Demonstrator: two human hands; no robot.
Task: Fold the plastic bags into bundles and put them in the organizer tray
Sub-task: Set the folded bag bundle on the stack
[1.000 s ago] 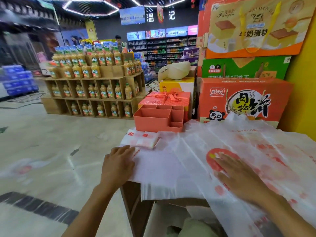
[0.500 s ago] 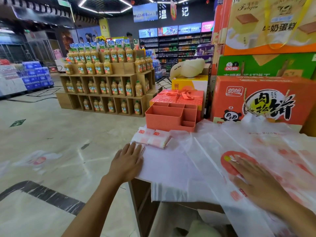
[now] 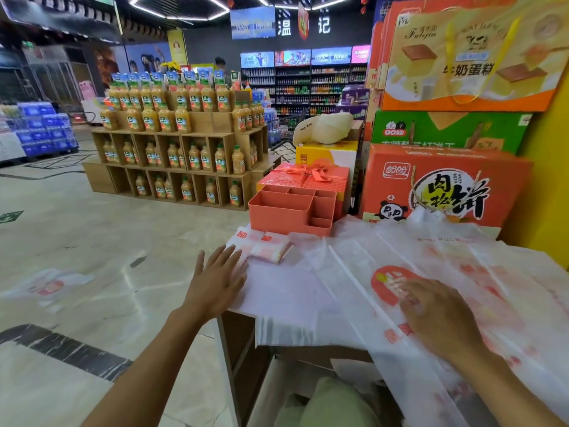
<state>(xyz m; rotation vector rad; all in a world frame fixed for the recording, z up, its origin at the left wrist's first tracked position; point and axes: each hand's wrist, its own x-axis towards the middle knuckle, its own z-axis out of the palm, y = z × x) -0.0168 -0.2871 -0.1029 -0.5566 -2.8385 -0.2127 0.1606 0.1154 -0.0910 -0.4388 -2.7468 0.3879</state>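
Observation:
A stack of white plastic bags (image 3: 348, 282) with red print lies spread over the table top. My left hand (image 3: 217, 282) lies flat with straight fingers on the bags' left edge, at the table's corner. My right hand (image 3: 437, 312) presses flat on the top bag, just below its round red logo (image 3: 385, 282). Two folded bag bundles (image 3: 264, 246) sit side by side beyond my left hand. Behind them stands the coral organizer tray (image 3: 277, 215), with several compartments that show nothing inside.
Large snack cartons (image 3: 443, 186) are stacked along the table's back right. A red gift box (image 3: 304, 177) sits behind the tray. Left of the table is open shop floor and a juice bottle display (image 3: 181, 149). A cardboard box (image 3: 311, 365) stands under the table front.
My head has turned, so the view has shifted. My left hand has slid slightly outward along the bags' left edge. My right hand stays flat by the red logo.

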